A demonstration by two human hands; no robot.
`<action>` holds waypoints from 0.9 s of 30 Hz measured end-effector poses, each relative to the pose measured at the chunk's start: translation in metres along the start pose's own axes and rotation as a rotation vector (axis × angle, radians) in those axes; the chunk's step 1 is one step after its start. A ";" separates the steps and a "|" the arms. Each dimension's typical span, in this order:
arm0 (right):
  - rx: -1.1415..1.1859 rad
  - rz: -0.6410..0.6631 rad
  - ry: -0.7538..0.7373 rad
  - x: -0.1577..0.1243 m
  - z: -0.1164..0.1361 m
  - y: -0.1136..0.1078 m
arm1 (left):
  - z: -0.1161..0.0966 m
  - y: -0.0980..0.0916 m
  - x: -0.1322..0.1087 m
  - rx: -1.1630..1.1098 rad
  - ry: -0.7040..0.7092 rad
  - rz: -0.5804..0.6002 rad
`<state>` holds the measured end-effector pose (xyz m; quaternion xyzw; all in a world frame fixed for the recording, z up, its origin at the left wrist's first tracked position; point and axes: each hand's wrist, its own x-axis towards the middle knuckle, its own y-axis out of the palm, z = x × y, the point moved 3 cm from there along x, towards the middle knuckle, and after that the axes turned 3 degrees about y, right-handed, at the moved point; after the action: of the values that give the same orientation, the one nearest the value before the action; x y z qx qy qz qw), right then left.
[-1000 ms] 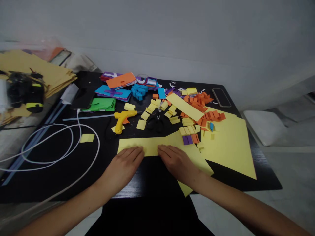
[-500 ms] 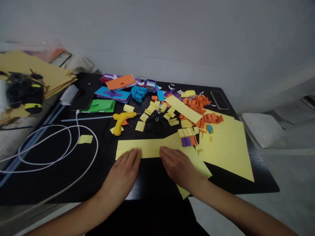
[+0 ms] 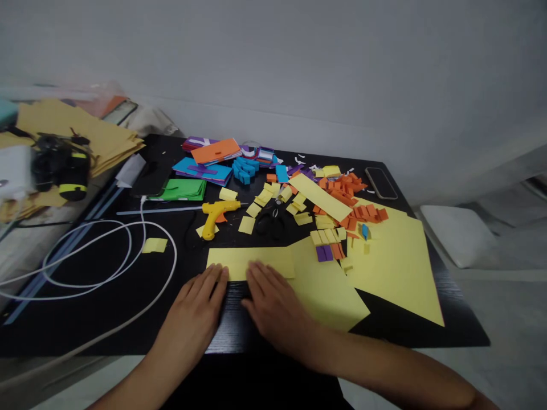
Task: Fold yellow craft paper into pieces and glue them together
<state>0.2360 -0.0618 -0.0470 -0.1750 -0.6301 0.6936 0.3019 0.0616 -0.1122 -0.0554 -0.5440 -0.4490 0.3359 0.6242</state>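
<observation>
On the table [image 3: 233,324], pieces [image 3: 328,237] are folded, the sheet [image 3: 327,290] is left flat, and the strip [image 3: 243,261] is pressed by left hand [image 3: 194,310] and right hand [image 3: 277,310], neither clasping.

Bare left hand [image 3: 194,310] and right hand [image 3: 276,307], black clothing [image 3: 256,384].
The clothing, at six o'clock, looks plain; the forearms [image 3: 363,354] are also uncovered.

Strip [image 3: 239,256]: on the table [image 3: 231,336], under my left hand [image 3: 194,310] and right hand [image 3: 276,310].
Glue gun [image 3: 210,219]: behind the strip, left of the scissors [image 3: 273,223].
Cable [image 3: 175,250]: at my left.
Sheet [image 3: 397,262]: at my right.
</observation>
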 end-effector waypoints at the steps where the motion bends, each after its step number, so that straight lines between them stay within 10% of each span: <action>1: 0.025 0.016 -0.030 0.004 0.006 0.002 | 0.000 -0.001 0.001 0.008 0.010 -0.007; 27: 0.010 -0.122 0.185 -0.039 -0.042 -0.006 | 0.006 -0.009 0.005 0.052 -0.035 -0.047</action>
<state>0.2931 -0.0541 -0.0528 -0.1983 -0.6055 0.6579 0.4014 0.0569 -0.1068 -0.0459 -0.5109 -0.4638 0.3421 0.6378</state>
